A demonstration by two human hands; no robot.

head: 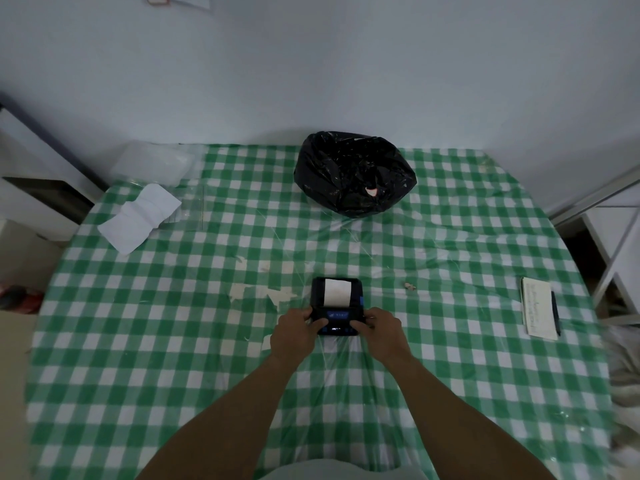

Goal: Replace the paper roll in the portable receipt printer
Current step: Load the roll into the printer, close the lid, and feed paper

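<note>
A small black receipt printer (336, 299) lies flat on the green-and-white checked table, a little in front of me. A white strip of paper (336, 292) lies over its top, coming out above a blue-lit panel. My left hand (296, 335) grips the printer's near left corner, thumb on the front panel. At the near right corner my right hand (382, 336) holds it the same way. A blue latch shows on the printer's right side. The paper roll itself is hidden inside.
A black bin bag (353, 171) stands open at the back centre. Curled white paper strips (138, 218) and clear plastic packaging lie at the back left. A notepad with a pen (540, 308) sits at the right edge. Torn patches mark the tablecloth left of the printer.
</note>
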